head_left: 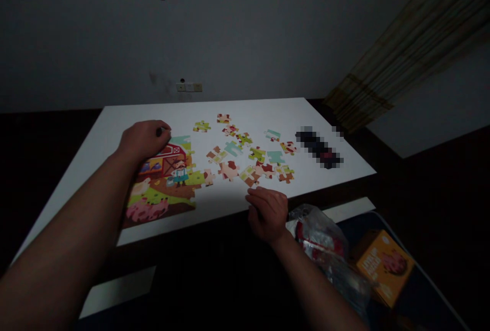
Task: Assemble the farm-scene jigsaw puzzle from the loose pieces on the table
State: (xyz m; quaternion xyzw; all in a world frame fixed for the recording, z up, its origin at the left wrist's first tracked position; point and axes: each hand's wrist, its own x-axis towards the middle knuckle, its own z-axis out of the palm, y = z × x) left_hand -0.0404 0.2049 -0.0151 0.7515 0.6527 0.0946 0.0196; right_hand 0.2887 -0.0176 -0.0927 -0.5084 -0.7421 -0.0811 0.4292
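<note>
Hands: well apart, no clear grip on anything
Left hand (144,139): resting at the 12 o'clock edge of the farm jigsaw puzzle (164,180), can't tell if it's pinching something
Right hand (267,213): fingers curled at the 6 o'clock edge of the white table (264,116), just below a loose piece (249,175)
Puzzle: at the table's 9 o'clock side, red barn showing
Other pieces: more scattered toward 3 o'clock
Below the table: plastic bag (317,234) and orange box (385,267) at 4 o'clock

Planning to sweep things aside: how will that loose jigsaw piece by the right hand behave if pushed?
The jigsaw piece looks like thin stiff card, probably light and rigid. Lying flat on the smooth white table, it would likely slide rather than roll or tip.
</note>
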